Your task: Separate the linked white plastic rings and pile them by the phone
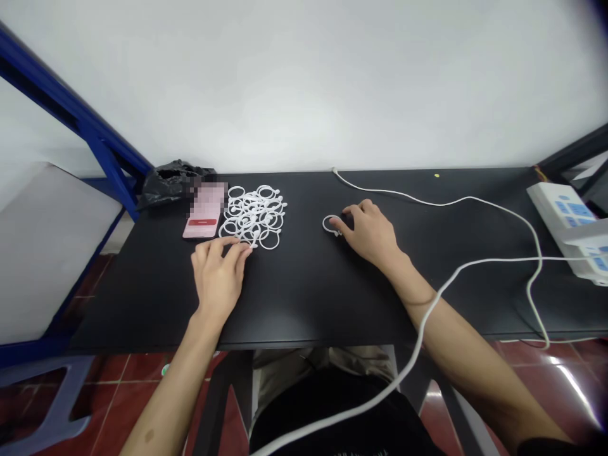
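A heap of several white plastic loop ties (254, 215) lies on the black table (304, 285), left of centre. My left hand (218, 272) rests flat just below the heap, its fingers stretched out and its fingertips touching the nearest loop. My right hand (370, 234) lies to the right, with its fingers pressing on a single white loop (331, 224) set apart from the heap. A pink phone (204, 212) lies to the left of the heap.
A black plastic bag (173, 180) sits at the table's back left corner. A white cable (475, 202) runs across the right side and over my right forearm. White boxes with blue labels (572, 228) stand at the right edge. A blue metal frame (95, 133) rises on the left.
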Available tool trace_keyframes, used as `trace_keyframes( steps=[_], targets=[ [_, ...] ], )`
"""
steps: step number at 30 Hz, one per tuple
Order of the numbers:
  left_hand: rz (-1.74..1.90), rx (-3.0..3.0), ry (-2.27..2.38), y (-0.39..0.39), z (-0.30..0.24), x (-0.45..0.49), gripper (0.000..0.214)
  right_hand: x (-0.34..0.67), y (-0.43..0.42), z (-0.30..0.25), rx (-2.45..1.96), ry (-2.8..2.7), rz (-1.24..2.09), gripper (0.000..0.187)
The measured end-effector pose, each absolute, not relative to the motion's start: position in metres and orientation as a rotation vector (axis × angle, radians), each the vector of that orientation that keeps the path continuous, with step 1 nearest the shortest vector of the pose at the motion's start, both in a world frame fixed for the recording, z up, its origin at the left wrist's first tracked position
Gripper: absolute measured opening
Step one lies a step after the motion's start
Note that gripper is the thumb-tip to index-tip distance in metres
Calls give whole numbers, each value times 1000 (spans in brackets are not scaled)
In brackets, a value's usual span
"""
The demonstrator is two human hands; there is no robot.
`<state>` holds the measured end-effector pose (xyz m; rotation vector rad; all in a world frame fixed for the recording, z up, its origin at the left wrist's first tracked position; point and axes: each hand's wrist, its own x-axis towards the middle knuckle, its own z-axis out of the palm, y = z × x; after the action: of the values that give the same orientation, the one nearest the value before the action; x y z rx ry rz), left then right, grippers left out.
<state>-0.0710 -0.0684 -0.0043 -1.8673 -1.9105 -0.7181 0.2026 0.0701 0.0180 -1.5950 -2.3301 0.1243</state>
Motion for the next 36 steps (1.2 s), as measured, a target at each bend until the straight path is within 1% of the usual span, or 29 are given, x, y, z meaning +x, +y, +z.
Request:
trace_keyframes(
  steps=[2, 4, 6, 11, 14, 18, 23, 26, 29, 33, 36],
  targets=[
    [-664, -1842, -1963, -70, -6, -74, 14, 203, 69, 20, -1677, -2319, 183, 53],
    [-649, -1831, -1994, -70, -7, -75, 16, 202, 68, 22, -1702, -2323, 247, 52],
    [-665, -1825, -1993, -70, -7, -74, 18, 202, 67, 24, -1678, -2340, 298, 44],
    [-741, -1828, -1966, -70, -5, -70, 18, 202, 68, 21, -1558, -2347, 380, 17],
    [-774, -1877, -1921, -70, -2, -62, 17, 202, 69, 19, -1535, -2337, 407, 9],
    [-762, -2051, -1790, -64, 2, -42, 19, 200, 70, 18, -1417, -2315, 512, 7],
    [-652, -2272, -1461, -48, 4, -11, 32, 194, 65, 19, -1072, -2280, 760, 11],
    [-652, -2279, -1346, -39, 4, 2, 23, 190, 61, 20, -1027, -2202, 892, 14],
    [-678, -2279, -1359, -35, 2, 5, 11, 187, 58, 22, -1059, -2057, 1115, 19],
    [-727, -2290, -1448, -36, 1, 3, 9, 185, 59, 25, -997, -1857, 1443, 27],
    [-770, -2286, -1505, -36, 1, 0, 9, 185, 59, 25, -900, -1830, 1548, 24]
  ],
)
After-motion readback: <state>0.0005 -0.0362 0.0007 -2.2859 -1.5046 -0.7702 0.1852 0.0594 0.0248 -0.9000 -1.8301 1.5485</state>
